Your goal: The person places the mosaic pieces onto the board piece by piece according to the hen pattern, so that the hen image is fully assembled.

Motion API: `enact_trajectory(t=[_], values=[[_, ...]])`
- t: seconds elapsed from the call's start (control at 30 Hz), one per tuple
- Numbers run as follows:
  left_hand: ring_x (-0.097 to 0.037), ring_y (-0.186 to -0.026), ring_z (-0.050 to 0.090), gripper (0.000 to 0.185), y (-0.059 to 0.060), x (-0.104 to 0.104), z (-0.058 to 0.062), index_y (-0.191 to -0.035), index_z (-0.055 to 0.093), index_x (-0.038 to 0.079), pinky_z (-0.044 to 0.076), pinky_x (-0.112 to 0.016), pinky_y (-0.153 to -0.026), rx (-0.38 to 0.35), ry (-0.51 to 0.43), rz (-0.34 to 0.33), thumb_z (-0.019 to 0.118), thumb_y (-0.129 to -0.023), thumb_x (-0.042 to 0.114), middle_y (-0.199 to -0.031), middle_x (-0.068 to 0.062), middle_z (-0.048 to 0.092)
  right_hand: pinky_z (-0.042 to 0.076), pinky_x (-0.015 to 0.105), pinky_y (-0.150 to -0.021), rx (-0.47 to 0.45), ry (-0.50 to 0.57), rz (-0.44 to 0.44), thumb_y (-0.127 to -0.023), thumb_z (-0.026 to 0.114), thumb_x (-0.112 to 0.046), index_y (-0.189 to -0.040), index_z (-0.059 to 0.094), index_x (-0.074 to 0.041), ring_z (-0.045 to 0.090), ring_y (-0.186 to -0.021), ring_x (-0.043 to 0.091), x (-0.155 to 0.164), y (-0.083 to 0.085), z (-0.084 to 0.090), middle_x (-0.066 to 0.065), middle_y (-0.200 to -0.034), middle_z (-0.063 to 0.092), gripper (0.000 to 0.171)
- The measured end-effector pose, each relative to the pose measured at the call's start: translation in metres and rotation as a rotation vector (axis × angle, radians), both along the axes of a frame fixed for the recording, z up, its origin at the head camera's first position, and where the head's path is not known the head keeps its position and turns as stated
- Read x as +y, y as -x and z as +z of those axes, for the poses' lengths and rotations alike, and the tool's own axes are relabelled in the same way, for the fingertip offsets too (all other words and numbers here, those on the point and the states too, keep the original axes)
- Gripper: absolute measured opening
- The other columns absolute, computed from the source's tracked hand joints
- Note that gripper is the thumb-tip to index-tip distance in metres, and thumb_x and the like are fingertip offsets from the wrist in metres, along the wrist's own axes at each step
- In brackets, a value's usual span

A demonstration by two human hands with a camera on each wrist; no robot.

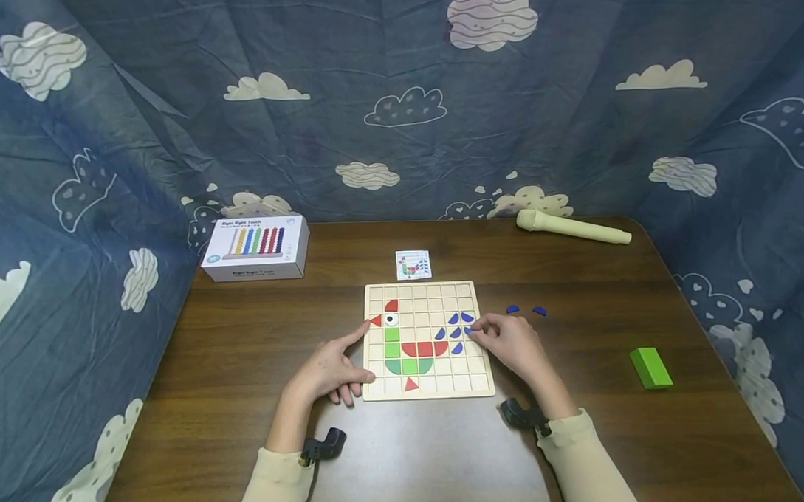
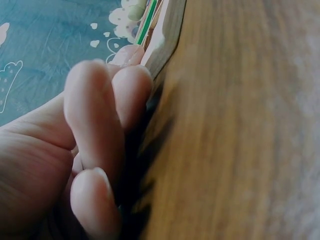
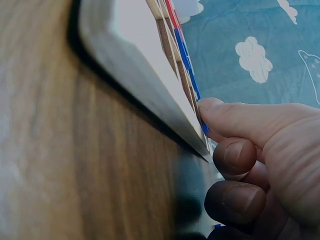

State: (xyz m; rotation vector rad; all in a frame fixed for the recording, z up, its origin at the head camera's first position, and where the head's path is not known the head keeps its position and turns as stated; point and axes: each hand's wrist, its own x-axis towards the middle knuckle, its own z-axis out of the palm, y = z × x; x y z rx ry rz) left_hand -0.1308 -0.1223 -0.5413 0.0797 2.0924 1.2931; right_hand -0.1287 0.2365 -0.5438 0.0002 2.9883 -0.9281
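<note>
Two hands at a wooden grid board [image 1: 427, 288] on the table [image 1: 576, 274].

The left hand [image 1: 331, 370], fingers relaxed, steadies the board's left edge. The right hand [image 1: 511, 343] seemingly pinches one blue piece [image 1: 467, 330] at the right columns; about five blue pieces sit there, and two spare blue pieces [image 1: 526, 310] lie just beside the board.

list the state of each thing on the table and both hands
puzzle board: flat, partly filled with a rooster picture
left hand: resting against the board's left edge, forefinger out
right hand: fingers curled, fingertip on a blue piece at the board's right side
two loose blue pieces: lying off the board
pattern card: face up
toy box: closed
green block: lying flat
cream tube: on its side
</note>
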Motion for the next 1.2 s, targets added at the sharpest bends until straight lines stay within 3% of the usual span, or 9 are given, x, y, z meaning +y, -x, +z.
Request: enact_trajectory(t=[0.23, 0.47, 0.73, 1.0, 1.2], values=[[-0.023, -0.046, 0.067, 0.097, 0.0, 0.0, 0.002, -0.152, 0.025, 0.053, 0.048, -0.027, -0.037, 0.006, 0.002, 0.0, 0.085, -0.079, 0.03, -0.064, -0.012, 0.07, 0.032, 0.026, -0.047, 0.014, 0.075, -0.031, -0.088, 0.076, -0.035, -0.097, 0.075, -0.02, 0.045, -0.053, 0.014, 0.014, 0.002, 0.005, -0.002, -0.061, 0.053, 0.018], [-0.022, -0.046, 0.067, 0.097, 0.0, 0.001, 0.003, -0.153, 0.025, 0.051, 0.048, -0.027, -0.037, 0.008, 0.002, -0.003, 0.085, -0.08, 0.029, -0.063, -0.012, 0.07, 0.034, 0.028, -0.043, 0.102, 0.122, -0.164, -0.091, 0.073, -0.037, -0.11, 0.071, -0.017, 0.042, -0.05, 0.013, 0.071, 0.003, 0.006, 0.0, -0.06, 0.05, 0.027], [-0.022, -0.046, 0.067, 0.097, 0.0, 0.001, 0.002, -0.153, 0.025, 0.052, 0.048, -0.027, -0.037, 0.006, 0.007, -0.004, 0.085, -0.08, 0.029, -0.063, -0.012, 0.07, 0.032, 0.027, -0.043, 0.029, 0.005, -0.236, -0.095, 0.066, -0.044, -0.119, 0.066, -0.017, 0.042, -0.052, 0.013, 0.112, 0.003, -0.002, -0.001, -0.066, 0.051, 0.037], [-0.023, -0.046, 0.067, 0.097, 0.0, 0.001, 0.0, -0.153, 0.025, 0.052, 0.048, -0.027, -0.037, 0.006, 0.007, -0.003, 0.085, -0.079, 0.03, -0.064, -0.012, 0.07, 0.032, 0.029, -0.043, -0.02, -0.119, -0.244, -0.097, 0.063, -0.041, -0.116, 0.069, -0.017, 0.046, -0.053, 0.017, 0.109, 0.004, -0.001, 0.002, -0.069, 0.057, 0.031], [-0.022, -0.046, 0.067, 0.097, 0.0, 0.001, 0.0, -0.153, 0.025, 0.051, 0.047, -0.027, -0.037, 0.004, 0.006, -0.002, 0.085, -0.08, 0.03, -0.064, -0.012, 0.07, 0.032, 0.03, -0.046, 0.032, -0.14, -0.241, -0.1, 0.058, -0.038, -0.109, 0.072, -0.013, 0.046, -0.055, 0.018, 0.105, 0.003, -0.002, 0.002, -0.068, 0.057, 0.03]])
